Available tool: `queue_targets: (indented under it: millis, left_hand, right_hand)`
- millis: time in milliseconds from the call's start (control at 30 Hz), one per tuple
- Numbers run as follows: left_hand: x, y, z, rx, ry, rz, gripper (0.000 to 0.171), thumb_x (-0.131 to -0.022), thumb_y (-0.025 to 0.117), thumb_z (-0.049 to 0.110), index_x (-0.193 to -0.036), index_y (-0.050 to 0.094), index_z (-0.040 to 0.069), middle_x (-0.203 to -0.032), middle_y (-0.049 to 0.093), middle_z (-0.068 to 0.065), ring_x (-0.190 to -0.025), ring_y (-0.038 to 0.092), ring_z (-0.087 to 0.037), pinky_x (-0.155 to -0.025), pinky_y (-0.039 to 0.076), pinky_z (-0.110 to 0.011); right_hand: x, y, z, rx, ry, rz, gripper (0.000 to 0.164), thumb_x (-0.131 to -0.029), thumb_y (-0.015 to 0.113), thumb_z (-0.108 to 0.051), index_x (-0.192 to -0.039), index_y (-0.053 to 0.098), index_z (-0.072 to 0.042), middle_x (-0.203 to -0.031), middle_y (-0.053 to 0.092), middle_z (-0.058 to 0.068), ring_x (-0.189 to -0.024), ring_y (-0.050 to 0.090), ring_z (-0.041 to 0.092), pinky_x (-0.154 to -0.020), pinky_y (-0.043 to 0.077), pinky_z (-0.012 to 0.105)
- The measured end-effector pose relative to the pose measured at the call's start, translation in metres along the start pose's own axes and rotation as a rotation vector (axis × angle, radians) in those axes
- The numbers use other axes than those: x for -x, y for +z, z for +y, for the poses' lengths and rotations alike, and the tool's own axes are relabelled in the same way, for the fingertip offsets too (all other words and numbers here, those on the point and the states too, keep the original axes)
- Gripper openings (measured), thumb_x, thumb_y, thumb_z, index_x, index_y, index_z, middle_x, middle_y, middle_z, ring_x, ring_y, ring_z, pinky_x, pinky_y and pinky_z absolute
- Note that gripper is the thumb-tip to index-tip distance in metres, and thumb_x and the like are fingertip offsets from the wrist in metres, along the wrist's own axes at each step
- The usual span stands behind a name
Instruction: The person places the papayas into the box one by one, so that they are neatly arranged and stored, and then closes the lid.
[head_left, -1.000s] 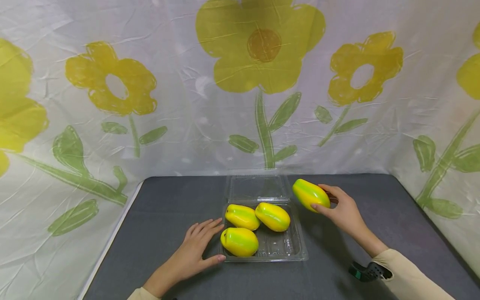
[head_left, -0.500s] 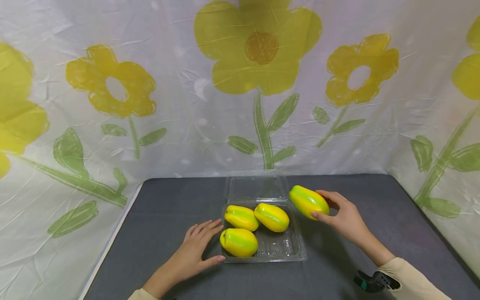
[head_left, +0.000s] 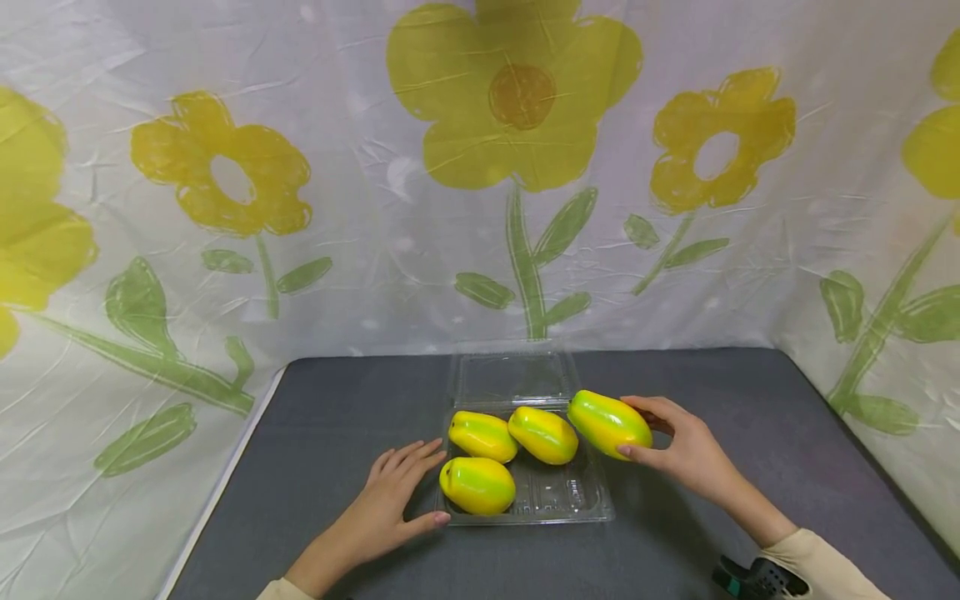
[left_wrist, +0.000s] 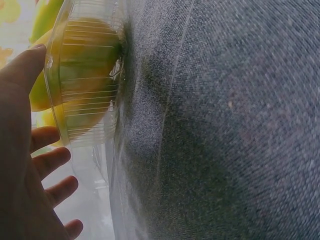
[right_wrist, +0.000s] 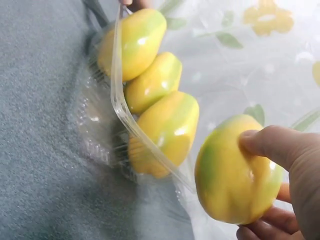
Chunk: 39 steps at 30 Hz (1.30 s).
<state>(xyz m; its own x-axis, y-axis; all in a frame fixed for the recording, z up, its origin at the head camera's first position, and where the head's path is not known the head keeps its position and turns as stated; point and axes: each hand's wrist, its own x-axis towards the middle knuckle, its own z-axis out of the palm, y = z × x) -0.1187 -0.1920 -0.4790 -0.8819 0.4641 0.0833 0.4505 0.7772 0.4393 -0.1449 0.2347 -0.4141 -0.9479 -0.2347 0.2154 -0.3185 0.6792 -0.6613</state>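
Note:
My right hand [head_left: 692,443] holds a glossy yellow-green papaya [head_left: 609,423] by one end, thumb on the near side and fingers on the far side. It hangs over the right edge of a clear plastic clamshell box [head_left: 536,518]. Inside the box lie a back-left papaya [head_left: 483,436], a back-middle papaya [head_left: 543,435] and a front-left papaya [head_left: 477,486]. My left hand [head_left: 382,507] is at the box's left side with fingers spread. In the left wrist view its thumb and fingertips are right at the box rim [left_wrist: 52,95].
The box's clear lid [head_left: 513,377] lies folded back toward the curtain [head_left: 360,275] printed with yellow flowers. A dark grey cloth [head_left: 337,433] covers the table. A black band [head_left: 761,577] is at the right wrist.
My right hand has brought its papaya down and slightly left, to the box's right edge. The left hand and the papayas in the box have stayed in place.

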Motion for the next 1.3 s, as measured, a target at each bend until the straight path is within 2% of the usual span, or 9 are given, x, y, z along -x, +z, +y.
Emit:
queue_targets:
  millis: [233,433,800,1067,1300]
  left_hand:
    - [0.001,0.001,-0.001,0.007,0.004,0.004,0.078,-0.087,0.062,0.063,-0.152,0.039,0.027,-0.163,0.03,0.006,-0.149,0.031,-0.031,-0.115,0.019,-0.07]
    - [0.001,0.002,-0.001,0.006,0.008,0.01,0.077,-0.087,0.063,0.063,-0.152,0.039,0.027,-0.163,0.031,0.006,-0.149,0.031,-0.031,-0.115,0.019,-0.07]
    - [0.001,0.002,0.0,-0.003,0.002,0.012,0.078,-0.087,0.063,0.063,-0.152,0.038,0.028,-0.163,0.03,0.007,-0.149,0.031,-0.03,-0.115,0.02,-0.07]
    - [0.001,0.001,0.0,0.008,0.004,0.011,0.078,-0.087,0.063,0.063,-0.153,0.038,0.027,-0.164,0.029,0.007,-0.15,0.03,-0.031,-0.115,0.019,-0.07]
    - [0.0,0.001,0.0,0.011,0.003,0.003,0.08,-0.087,0.058,0.068,-0.153,0.038,0.027,-0.164,0.03,0.006,-0.15,0.03,-0.03,-0.115,0.019,-0.07]
  right_hand:
    - [0.003,0.006,-0.002,-0.039,-0.044,-0.021,0.061,-0.08,0.082,-0.037,-0.133,0.06,-0.017,-0.122,0.064,0.001,-0.106,0.064,0.015,-0.091,0.056,0.023]
    - [0.003,0.014,-0.005,-0.057,-0.054,-0.038,0.061,-0.077,0.084,-0.038,-0.131,0.061,-0.019,-0.12,0.064,-0.003,-0.106,0.065,0.012,-0.092,0.057,0.03]
    - [0.003,0.027,-0.012,-0.107,-0.08,-0.102,0.062,-0.078,0.082,-0.042,-0.132,0.06,-0.019,-0.122,0.064,0.0,-0.109,0.066,0.018,-0.093,0.057,0.037]
    - [0.0,0.031,-0.017,-0.144,-0.093,-0.125,0.061,-0.077,0.083,-0.041,-0.131,0.061,-0.022,-0.122,0.064,-0.002,-0.107,0.066,0.016,-0.092,0.057,0.032]
    - [-0.001,0.038,-0.018,-0.118,-0.107,-0.123,0.061,-0.077,0.083,-0.042,-0.131,0.061,-0.024,-0.124,0.065,-0.003,-0.105,0.065,0.016,-0.092,0.057,0.04]
